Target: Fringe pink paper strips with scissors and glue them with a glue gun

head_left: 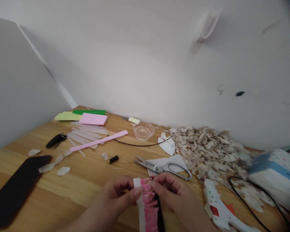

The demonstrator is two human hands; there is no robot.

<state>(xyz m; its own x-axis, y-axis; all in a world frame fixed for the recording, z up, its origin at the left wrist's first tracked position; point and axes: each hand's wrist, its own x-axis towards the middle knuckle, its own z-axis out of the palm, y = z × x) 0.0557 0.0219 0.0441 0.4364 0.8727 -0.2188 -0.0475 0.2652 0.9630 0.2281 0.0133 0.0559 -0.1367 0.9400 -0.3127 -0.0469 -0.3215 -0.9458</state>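
My left hand (118, 193) and my right hand (170, 191) meet at the bottom middle of the view, both pinched on the top of a pink fringed paper strip (148, 206). The strip has a white band along its left edge and a dark stem or wire along its right side, and it hangs down out of view. Open scissors (164, 167) lie on the wooden table (87, 180) just beyond my fingers, partly on a white sheet.
A heap of paper scraps (207, 151) fills the right. A clear dish (143, 131), a pink strip (98, 141), glue sticks (87, 133), folded coloured paper (93, 118), keys (55, 140), a black phone (16, 190), a small black cylinder (113, 159), a tissue box (277, 175) and a black cable (251, 199) lie around.
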